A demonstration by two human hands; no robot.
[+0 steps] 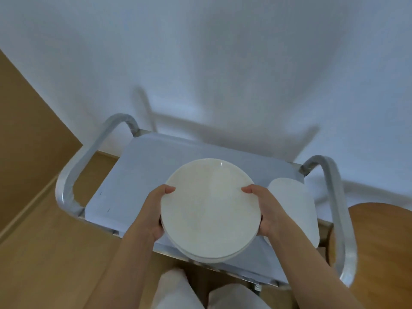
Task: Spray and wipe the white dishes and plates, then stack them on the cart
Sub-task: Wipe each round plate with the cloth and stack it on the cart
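Lower the stack of round plates (209,208) level onto the cart (138,166) top, at 9 o'clock of the oblong dish (296,210) already lying there; keep rims aligned, avoid clinking. Left hand (156,210) at 9 o'clock, right hand (265,208) at 3 o'clock of the rim, thumbs on top, fingers curled beneath, forearms angled inward

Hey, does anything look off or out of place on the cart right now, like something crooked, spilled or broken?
Nothing stands out. Both hands, left and right, hold a stack of round plates level over the cart. A white dish lies flat beside them. No spill or crack shows.
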